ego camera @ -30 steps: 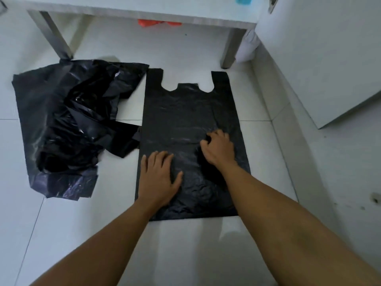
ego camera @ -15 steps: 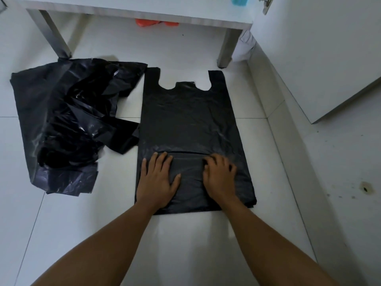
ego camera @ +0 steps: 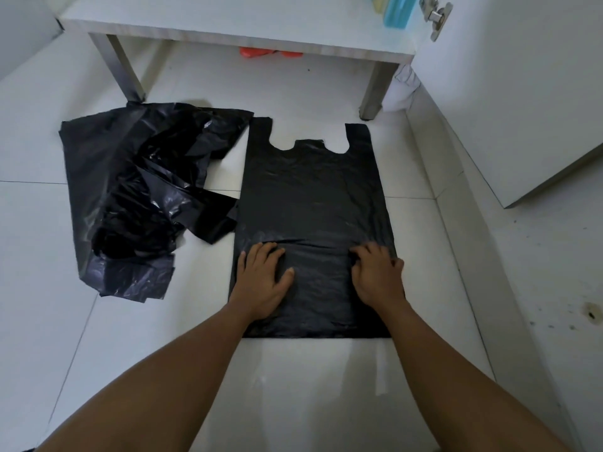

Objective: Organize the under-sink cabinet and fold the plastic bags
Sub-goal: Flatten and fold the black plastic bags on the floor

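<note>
Your left hand [ego camera: 261, 282] lies flat with fingers straight, pressing the black bag [ego camera: 310, 190]. Your right hand [ego camera: 378, 275] has bent fingers on the crease, pinching or not, can't tell. The bag is spread on the floor [ego camera: 49, 288], handles away from you. The crumpled bags [ego camera: 140, 197] touch its left edge. A metal leg [ego camera: 372, 89] of the white surface [ego camera: 228, 24] stands just past the right handle, and the cabinet door [ego camera: 522, 93] hangs on the right.

Home kitchen corner, white tiles [ego camera: 293, 402], raised cabinet base [ego camera: 228, 24] on metal legs [ego camera: 119, 65], open white door [ego camera: 522, 93] with hinge [ego camera: 437, 17]
</note>
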Available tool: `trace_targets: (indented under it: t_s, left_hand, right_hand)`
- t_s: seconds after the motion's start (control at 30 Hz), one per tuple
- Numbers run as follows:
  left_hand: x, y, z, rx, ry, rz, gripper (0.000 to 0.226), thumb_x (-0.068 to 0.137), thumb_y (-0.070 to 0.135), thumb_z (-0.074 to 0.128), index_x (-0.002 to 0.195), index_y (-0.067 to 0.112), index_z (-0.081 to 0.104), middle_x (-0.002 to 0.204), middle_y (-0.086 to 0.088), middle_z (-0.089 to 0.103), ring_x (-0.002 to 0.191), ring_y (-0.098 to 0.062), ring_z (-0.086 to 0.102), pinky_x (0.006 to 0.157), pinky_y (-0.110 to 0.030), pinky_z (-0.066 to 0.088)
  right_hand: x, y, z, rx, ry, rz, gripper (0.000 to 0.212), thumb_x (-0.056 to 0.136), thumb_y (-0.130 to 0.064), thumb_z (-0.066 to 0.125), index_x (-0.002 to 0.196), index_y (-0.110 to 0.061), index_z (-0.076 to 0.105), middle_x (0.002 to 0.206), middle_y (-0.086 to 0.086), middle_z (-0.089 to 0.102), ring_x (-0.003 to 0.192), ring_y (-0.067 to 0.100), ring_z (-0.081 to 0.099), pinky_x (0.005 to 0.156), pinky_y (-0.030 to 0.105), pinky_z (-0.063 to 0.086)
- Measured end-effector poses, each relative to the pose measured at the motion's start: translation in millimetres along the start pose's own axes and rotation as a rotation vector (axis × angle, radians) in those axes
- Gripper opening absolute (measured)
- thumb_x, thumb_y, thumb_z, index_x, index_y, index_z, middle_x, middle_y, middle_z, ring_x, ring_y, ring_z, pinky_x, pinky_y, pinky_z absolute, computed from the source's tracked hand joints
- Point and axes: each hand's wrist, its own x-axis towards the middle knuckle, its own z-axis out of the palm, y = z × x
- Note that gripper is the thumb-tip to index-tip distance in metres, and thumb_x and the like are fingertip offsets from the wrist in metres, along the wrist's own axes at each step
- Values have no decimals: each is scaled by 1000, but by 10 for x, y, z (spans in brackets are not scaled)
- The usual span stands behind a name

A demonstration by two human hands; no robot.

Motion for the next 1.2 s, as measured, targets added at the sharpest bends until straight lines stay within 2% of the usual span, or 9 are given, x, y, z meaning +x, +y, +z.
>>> trace_targets:
  t_s: [0.13, 0.27, 0.47, 0.6, 0.77, 0.83, 1.0, 1.1, 1.2]
  left_hand:
    - [160, 139, -276, -47, -108, -87, 62, 99, 59, 39, 147, 21, 47, 153, -6, 43, 143, -26, 35, 121, -50, 21]
    - [416, 217, -1017, -27, -82, -39, 63, 96, 59, 51, 145, 19, 48, 145, -7, 51, 129, -26, 52, 108, -40, 42]
    - [796, -132, -3104, 331, -124, -95, 54, 97, 54, 56, 127, 9, 62, 126, -12, 64, 109, -29, 59, 93, -37, 48]
    - [796, -595, -3915, 426, 9, -168, 55, 99, 51, 53, 134, 10, 60, 136, -14, 59, 123, -34, 55, 101, -41, 43]
    - [865, -1504, -3749, 323, 29, -301, 43, 101, 39, 52, 123, 5, 65, 122, -17, 63, 108, -35, 58, 84, -37, 46]
    - [925, -1860, -3608, 265, 56, -354, 42, 99, 37, 54, 121, 3, 64, 114, -17, 64, 98, -34, 59, 78, -35, 45]
    - [1131, -2400, -3323, 260, 64, -450, 27, 98, 26, 55, 109, 2, 61, 106, -19, 62, 86, -33, 58, 68, -36, 47]
    - [1244, -2635, -3054, 226, 8, -455, 22, 97, 16, 51, 110, 0, 58, 113, -23, 61, 93, -37, 60, 73, -40, 50]
    - [1238, -2792, -2742, 238, -38, -459, 35, 96, 16, 56, 129, 6, 51, 125, -21, 59, 110, -41, 59, 88, -46, 51]
  right_hand:
    - [33, -7, -80, 1, -27, 20, 30, 95, -24, 43, 120, -28, 59, 126, -4, 54, 118, 19, 45, 97, 43, 27]
    - [409, -431, -436, 87, 64, 25, 25, 94, -22, 48, 112, -26, 65, 118, -1, 61, 110, 23, 51, 96, 45, 28]
    - [1255, -1823, -1169, 173, 158, -239, 24, 94, -23, 49, 112, -26, 66, 113, -1, 62, 103, 23, 58, 93, 44, 28]
    - [1648, -2868, -1445, 170, 163, -399, 27, 95, -23, 47, 115, -27, 64, 115, -4, 63, 101, 20, 59, 87, 39, 25]
    - [1983, -3757, -1270, 212, 60, -514, 28, 95, -22, 46, 116, -22, 64, 118, -3, 64, 110, 21, 57, 102, 43, 38]
    - [2112, -3970, -1065, 219, 33, -550, 24, 97, -22, 47, 109, -17, 67, 113, 2, 65, 105, 23, 59, 97, 44, 45]
    - [2525, -4340, -443, 190, -114, -558, 29, 102, -19, 47, 125, -11, 62, 131, 11, 57, 121, 27, 52, 94, 26, 38]
    - [2700, -4455, -199, 182, -242, -501, 51, 104, -18, 43, 153, -11, 30, 158, 11, 28, 146, 27, 27, 114, 28, 24]
    - [2834, -4466, 16, 90, -370, -457, 69, 103, -22, 46, 159, -11, 5, 160, 13, 25, 146, 29, 28, 115, 28, 23]
